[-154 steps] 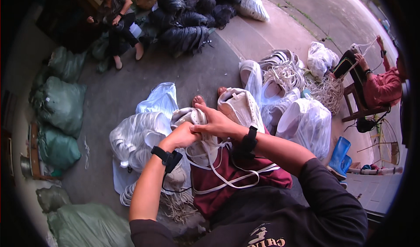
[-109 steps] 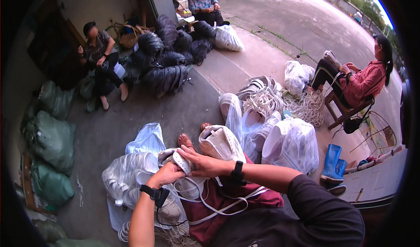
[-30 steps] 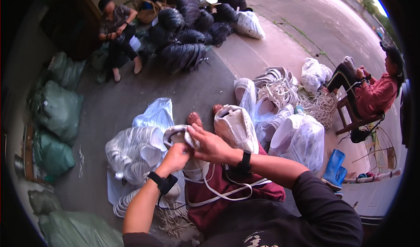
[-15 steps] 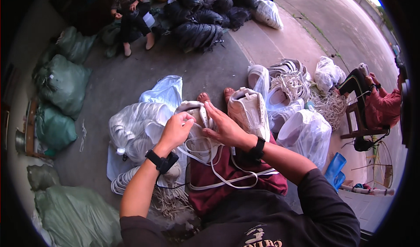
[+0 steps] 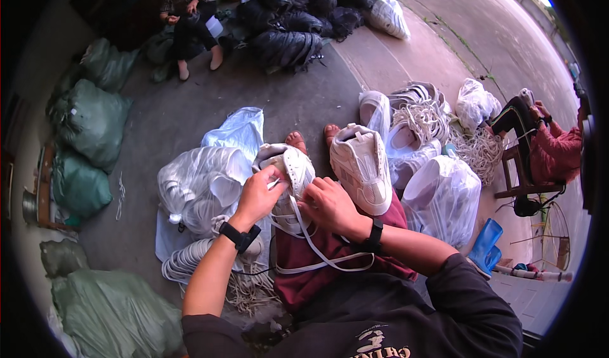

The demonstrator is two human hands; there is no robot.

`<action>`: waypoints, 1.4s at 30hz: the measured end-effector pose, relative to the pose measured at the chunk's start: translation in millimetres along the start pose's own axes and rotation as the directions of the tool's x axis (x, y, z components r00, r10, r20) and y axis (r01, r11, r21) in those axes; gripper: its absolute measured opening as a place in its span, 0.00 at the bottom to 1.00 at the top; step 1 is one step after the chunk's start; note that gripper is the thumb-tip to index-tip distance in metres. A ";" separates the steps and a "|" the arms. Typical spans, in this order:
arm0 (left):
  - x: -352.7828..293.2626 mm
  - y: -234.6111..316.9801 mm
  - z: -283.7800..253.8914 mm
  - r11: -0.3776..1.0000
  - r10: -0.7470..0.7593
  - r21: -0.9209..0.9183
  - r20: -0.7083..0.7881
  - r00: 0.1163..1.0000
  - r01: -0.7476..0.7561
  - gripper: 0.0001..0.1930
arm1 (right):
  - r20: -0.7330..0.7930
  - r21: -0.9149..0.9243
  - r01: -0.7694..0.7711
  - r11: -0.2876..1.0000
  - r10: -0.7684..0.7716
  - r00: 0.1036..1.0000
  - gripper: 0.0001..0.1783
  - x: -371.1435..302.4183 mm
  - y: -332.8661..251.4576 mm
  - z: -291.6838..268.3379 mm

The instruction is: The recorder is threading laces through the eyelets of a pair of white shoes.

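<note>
At eleven o'clock from maroon cloth [image 5: 301, 289]: white sneaker [image 5: 302, 167], long axis roughly eleven to five. Nearer, at its eight o'clock: left hand [image 5: 257, 196], fingers against eyelet edge [image 5: 292, 165]. At four: right hand [image 5: 337, 208], fingers curled beside white lace [image 5: 295, 208]. Clamped or not: cannot tell.

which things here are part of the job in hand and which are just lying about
Part of the job:
white sneaker, at the left hand
white shoelace, trailing from it near the right hand
second white sneaker alongside, probably

Apparently just lying about:
blue boots
green sacks
black bundles
</note>
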State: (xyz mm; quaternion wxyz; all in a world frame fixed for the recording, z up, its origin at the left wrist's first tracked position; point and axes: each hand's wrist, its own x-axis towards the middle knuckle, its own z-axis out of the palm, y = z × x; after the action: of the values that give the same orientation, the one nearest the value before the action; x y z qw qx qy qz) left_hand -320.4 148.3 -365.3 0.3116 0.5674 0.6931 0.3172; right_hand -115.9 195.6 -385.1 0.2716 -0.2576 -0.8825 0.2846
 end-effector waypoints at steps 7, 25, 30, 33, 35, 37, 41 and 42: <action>-2.9 -1.7 -8.4 0.997 -0.057 -0.048 0.024 0.998 0.059 0.10 | 0.028 0.151 -0.012 0.988 0.007 1.000 0.08 -3.2 9.8 8.7; -15.7 -69.6 -150.9 0.985 -0.126 -0.026 -0.785 0.607 0.171 0.08 | 0.126 0.320 -0.051 0.946 0.011 0.992 0.09 -9.7 31.6 5.6; -13.9 3.0 -43.8 0.995 0.061 0.094 -0.388 0.919 -0.027 0.17 | 0.131 0.312 -0.033 0.950 -0.008 0.991 0.10 -10.1 38.2 -0.5; -22.0 17.7 -11.1 0.949 0.161 0.280 -0.030 0.987 -0.146 0.15 | 0.157 0.358 -0.045 0.933 -0.013 0.987 0.09 -6.9 34.2 1.6; -18.9 31.0 -1.9 0.935 0.097 0.341 0.018 0.995 -0.098 0.12 | 0.156 0.361 -0.051 0.931 -0.006 0.988 0.09 -8.1 35.2 2.3; -15.4 33.5 -0.8 0.913 0.030 0.404 0.060 0.998 -0.052 0.09 | 0.154 0.365 -0.056 0.929 -0.001 0.988 0.09 -8.5 35.5 1.9; -11.6 27.3 -3.1 0.936 0.011 0.348 0.088 0.996 -0.042 0.08 | 0.153 0.347 -0.051 0.936 -0.003 0.988 0.10 -8.2 36.6 -0.4; -11.5 26.8 -4.7 0.960 0.009 0.278 0.077 0.997 -0.030 0.07 | 0.160 0.344 -0.050 0.938 -0.006 0.987 0.10 -8.3 37.5 -0.7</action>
State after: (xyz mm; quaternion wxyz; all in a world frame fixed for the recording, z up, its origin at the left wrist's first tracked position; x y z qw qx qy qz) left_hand -306.5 140.7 -340.4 0.2511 0.6238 0.7132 0.1977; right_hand -98.3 217.2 -411.5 0.2386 -0.1920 -0.8343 0.4584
